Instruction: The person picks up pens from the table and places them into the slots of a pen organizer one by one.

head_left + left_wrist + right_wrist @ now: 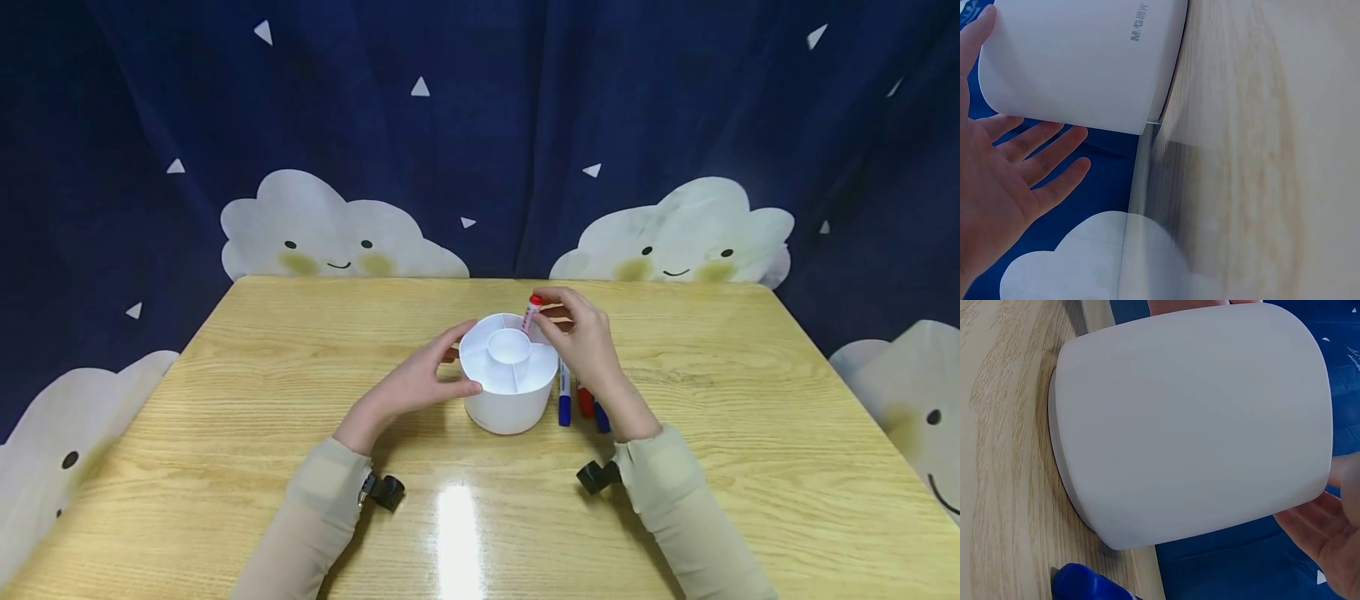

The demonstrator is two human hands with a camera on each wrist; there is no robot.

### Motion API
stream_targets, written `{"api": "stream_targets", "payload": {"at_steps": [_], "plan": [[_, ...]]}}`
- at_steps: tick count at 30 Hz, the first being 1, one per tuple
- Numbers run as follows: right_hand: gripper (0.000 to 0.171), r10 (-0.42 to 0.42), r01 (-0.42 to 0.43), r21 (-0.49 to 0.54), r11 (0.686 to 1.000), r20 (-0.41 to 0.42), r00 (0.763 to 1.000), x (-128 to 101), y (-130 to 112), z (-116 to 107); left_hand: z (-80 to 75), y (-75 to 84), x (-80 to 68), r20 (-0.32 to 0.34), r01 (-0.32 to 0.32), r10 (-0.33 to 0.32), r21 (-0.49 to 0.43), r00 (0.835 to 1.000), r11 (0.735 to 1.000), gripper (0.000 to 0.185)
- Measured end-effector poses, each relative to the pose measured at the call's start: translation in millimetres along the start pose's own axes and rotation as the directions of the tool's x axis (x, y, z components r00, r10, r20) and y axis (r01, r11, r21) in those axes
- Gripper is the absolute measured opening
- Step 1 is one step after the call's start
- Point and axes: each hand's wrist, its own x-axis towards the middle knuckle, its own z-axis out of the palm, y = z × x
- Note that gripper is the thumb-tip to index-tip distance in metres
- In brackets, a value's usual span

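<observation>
A white round pen organizer [507, 412] with several compartments and a round middle cup stands on the table. My left hand [416, 375] holds it at the left side, thumb over the front rim and fingers round the back. In the left wrist view, that hand's fingers [1054, 150] spread beside the smooth white wall. Between thumb and fingers, my right hand [588, 337] pinches a whiteboard marker [532, 313], its red cap up. The marker's lower end is inside a back right compartment. In the right wrist view, the organizer [1197, 425] hides the marker.
Right of the organizer lie a blue-capped marker [565, 408], a red-capped one [585, 402] and another blue-capped one [602, 418], partly under my right forearm. The wooden table [225, 467] ends at a dark blue curtain [495, 133] with clouds.
</observation>
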Motion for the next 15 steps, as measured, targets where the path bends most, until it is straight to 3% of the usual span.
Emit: {"api": "stream_targets", "payload": {"at_steps": [2,9,15], "plan": [[0.029,-0.004,0.004,0.003,1.000,-0.004,1.000,0,0,0,1.5,-7.8,3.1,-0.007,-0.013,0.013,0.005,1.000,1.000,0.087],[0.031,0.000,0.000,-0.001,1.000,-0.008,1.000,-1,1,-3,-5.4,28.4,-8.7,0.018,0.007,-0.007,0.005,1.000,1.000,0.082],[0.028,0.017,-0.018,-0.026,1.000,-0.016,1.000,-1,4,-11,-5.9,29.7,-9.5,0.020,0.021,-0.021,0.005,1.000,1.000,0.082]]}}
